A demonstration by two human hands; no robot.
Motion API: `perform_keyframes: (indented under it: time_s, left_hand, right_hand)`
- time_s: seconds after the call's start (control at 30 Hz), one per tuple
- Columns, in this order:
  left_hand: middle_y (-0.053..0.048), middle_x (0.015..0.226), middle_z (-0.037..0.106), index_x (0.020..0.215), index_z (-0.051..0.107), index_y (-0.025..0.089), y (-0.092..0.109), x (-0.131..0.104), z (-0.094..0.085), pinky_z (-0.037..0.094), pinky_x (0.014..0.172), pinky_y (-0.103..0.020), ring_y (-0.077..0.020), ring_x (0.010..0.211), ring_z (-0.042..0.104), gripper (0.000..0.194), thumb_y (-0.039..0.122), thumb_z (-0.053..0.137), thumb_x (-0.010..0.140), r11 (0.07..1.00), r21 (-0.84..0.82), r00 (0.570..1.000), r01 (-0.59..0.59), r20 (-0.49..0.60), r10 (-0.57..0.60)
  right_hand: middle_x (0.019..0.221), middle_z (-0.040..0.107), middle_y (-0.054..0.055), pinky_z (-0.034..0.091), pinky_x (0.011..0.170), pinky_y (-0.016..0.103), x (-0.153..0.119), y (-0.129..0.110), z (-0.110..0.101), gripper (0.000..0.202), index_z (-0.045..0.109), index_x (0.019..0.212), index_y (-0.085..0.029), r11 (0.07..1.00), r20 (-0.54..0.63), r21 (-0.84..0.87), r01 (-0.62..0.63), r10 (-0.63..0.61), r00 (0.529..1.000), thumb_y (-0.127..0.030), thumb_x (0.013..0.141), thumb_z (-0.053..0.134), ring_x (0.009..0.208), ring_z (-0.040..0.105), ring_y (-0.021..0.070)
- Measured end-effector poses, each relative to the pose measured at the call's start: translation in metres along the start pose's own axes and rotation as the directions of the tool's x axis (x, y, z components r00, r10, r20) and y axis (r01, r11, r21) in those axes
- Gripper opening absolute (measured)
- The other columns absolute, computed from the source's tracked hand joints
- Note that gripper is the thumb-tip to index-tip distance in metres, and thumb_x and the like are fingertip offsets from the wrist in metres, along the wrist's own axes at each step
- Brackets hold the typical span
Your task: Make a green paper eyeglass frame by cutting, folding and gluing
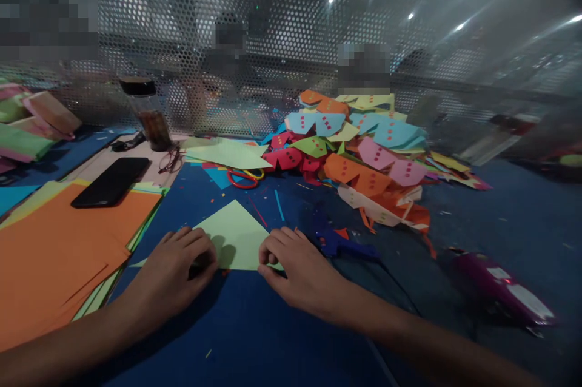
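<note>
A pale green sheet of paper (pixel 240 238), folded to a triangle with its peak pointing away from me, lies on the blue table. My left hand (pixel 188 262) covers its left corner, fingers curled and the thumb at the lower folded edge; a small tip of paper shows beyond the wrist side. Over the right corner, my right hand (pixel 295 265) has its fingers bent, thumb and forefinger pinching at the lower edge. The fingertips are partly hidden. Just right of that hand lies a blue glue gun (pixel 343 244) with a dark cord.
Orange paper sheets (pixel 50 253) and a black phone (pixel 111 182) lie at left, near a lidded bottle (pixel 148 117). Red-handled scissors (pixel 242 179) sit beyond the triangle. Folded colourful paper pieces (pixel 359 168) are heaped behind. A purple device (pixel 502 287) lies right; perforated metal (pixel 282 29) stands behind.
</note>
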State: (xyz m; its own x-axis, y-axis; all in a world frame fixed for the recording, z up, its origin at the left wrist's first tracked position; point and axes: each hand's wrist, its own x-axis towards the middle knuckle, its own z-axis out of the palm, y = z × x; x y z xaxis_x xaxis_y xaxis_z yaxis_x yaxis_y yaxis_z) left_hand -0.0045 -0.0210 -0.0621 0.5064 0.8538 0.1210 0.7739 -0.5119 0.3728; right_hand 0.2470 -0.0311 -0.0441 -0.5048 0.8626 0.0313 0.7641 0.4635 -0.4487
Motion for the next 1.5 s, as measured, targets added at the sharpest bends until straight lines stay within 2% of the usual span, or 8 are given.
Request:
perform_keyframes:
  time_s: [0.5,0.8,1.2,1.5]
  left_hand:
    - [0.000,0.080,0.063,0.077,0.058,0.022,-0.001,-0.006,-0.008,0.037,0.071,-0.034,-0.0217,0.081,0.054,0.016,0.023,0.050,0.090,0.998,0.055,0.999,0.029,-0.025,-0.028]
    - [0.000,0.077,0.063,0.075,0.057,0.022,-0.007,-0.008,-0.011,0.036,0.070,-0.035,-0.0226,0.079,0.054,0.015,0.023,0.050,0.088,0.996,0.059,0.998,0.060,-0.004,-0.060]
    - [0.001,0.069,0.060,0.071,0.054,0.022,-0.016,-0.012,-0.012,0.037,0.067,-0.033,-0.0206,0.073,0.053,0.015,0.021,0.051,0.086,0.996,0.081,0.997,0.046,-0.057,-0.042]
    - [0.001,0.071,0.060,0.073,0.054,0.022,-0.024,-0.014,-0.015,0.039,0.068,-0.033,-0.0204,0.073,0.054,0.015,0.022,0.051,0.087,0.995,0.075,0.997,0.069,-0.030,-0.067]
  right_hand:
    - [0.095,0.063,0.000,0.034,0.093,0.039,-0.001,0.002,0.000,0.006,0.057,0.087,-0.021,1.000,0.010,0.016,-0.015,0.015,1.000,-0.019,0.090,0.060,0.092,0.053,0.0179]
    - [0.094,0.063,0.000,0.036,0.092,0.038,0.000,0.003,0.000,0.008,0.056,0.086,-0.021,1.000,0.017,0.016,-0.008,0.008,1.000,-0.018,0.090,0.063,0.093,0.053,0.0180]
    - [0.094,0.063,0.000,0.035,0.090,0.039,-0.001,0.004,0.001,0.008,0.057,0.087,-0.022,1.000,0.004,0.030,-0.003,0.003,1.000,-0.017,0.089,0.062,0.092,0.054,0.0184]
    - [0.093,0.062,-0.001,0.036,0.090,0.039,-0.001,0.003,0.001,0.008,0.056,0.086,-0.022,0.999,0.008,0.035,-0.009,0.009,1.000,-0.019,0.090,0.062,0.091,0.054,0.0177]
